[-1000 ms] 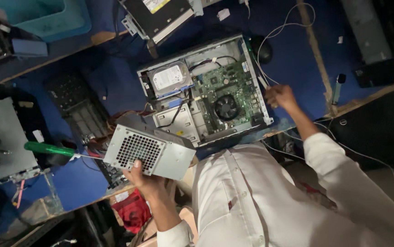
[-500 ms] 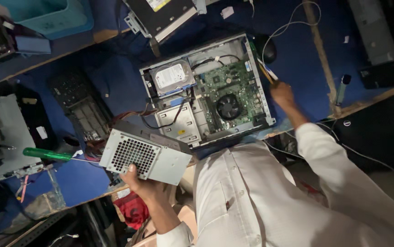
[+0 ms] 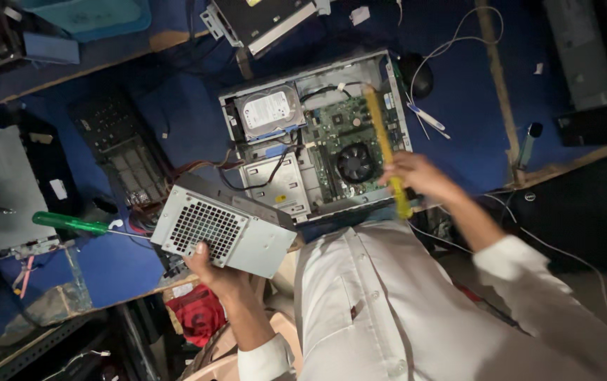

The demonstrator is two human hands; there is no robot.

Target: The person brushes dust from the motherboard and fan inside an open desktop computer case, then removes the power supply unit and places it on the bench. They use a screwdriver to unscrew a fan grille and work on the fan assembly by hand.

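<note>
My left hand (image 3: 215,271) grips a grey metal power supply box (image 3: 222,229) with a perforated grille, held off the table's near edge, its cables trailing back to an open desktop computer case (image 3: 388,77). The case lies flat on the blue table, showing a hard drive (image 3: 268,111), a green board and a round black fan (image 3: 355,164). My right hand (image 3: 420,176) holds a long yellow tool (image 3: 381,134), blurred, slanting over the case's right side.
A green-handled screwdriver (image 3: 71,224) lies left of the power supply. A black ribbed part (image 3: 117,144) and another opened grey chassis (image 3: 0,190) sit at the left. A black mouse (image 3: 416,74) with white cable, an optical drive (image 3: 261,17) and a teal bin (image 3: 85,10) lie at the far side.
My right hand left the case's right edge and now holds the yellow tool over the case, nearer my body. The power supply stays in my left hand, shifted slightly.
</note>
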